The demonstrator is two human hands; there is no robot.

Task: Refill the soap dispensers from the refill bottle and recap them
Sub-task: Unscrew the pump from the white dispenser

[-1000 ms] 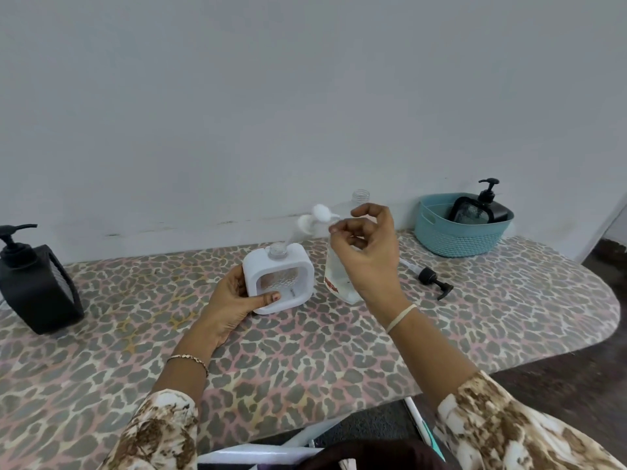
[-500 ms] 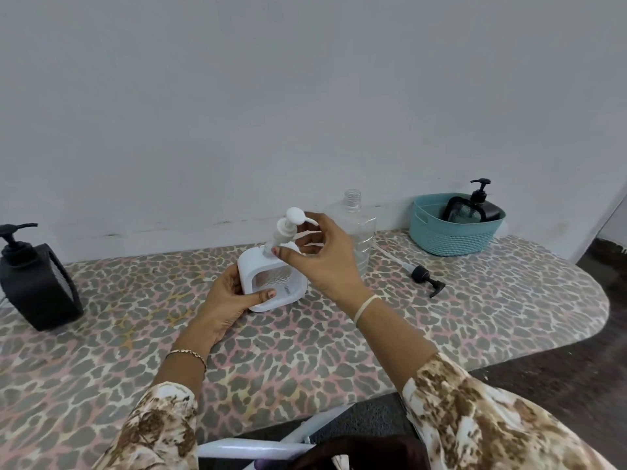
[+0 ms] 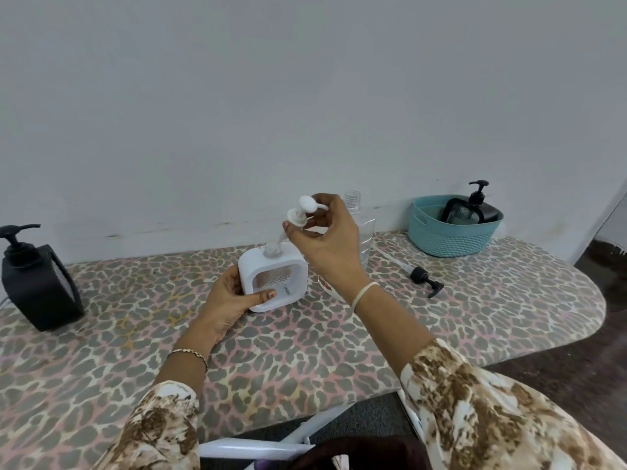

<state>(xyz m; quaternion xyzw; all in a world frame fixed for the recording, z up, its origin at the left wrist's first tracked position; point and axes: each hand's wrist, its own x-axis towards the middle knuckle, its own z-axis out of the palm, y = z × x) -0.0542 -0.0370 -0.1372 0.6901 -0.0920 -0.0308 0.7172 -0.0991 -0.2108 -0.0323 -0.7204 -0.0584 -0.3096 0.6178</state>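
A white square soap dispenser point(image 3: 271, 279) stands on the leopard-print board point(image 3: 305, 351), its neck uncapped. My left hand point(image 3: 234, 296) grips its left side and lower front. My right hand point(image 3: 325, 242) holds the white pump head point(image 3: 302, 212) just above the neck, tilted, with its tube reaching down into the opening. Behind my right hand stands the clear refill bottle point(image 3: 356, 215), uncapped and mostly hidden.
A black dispenser point(image 3: 37, 283) with its pump on stands at the far left. A loose black pump point(image 3: 420, 278) with its tube lies right of the bottle. A teal basket point(image 3: 451, 228) at the back right holds another black dispenser point(image 3: 475, 212). The board's rounded end is at right.
My right hand has carried the white pump head from beside the refill bottle leftward over the white dispenser's neck, and the tube has entered the opening. My left hand has stayed on the dispenser.
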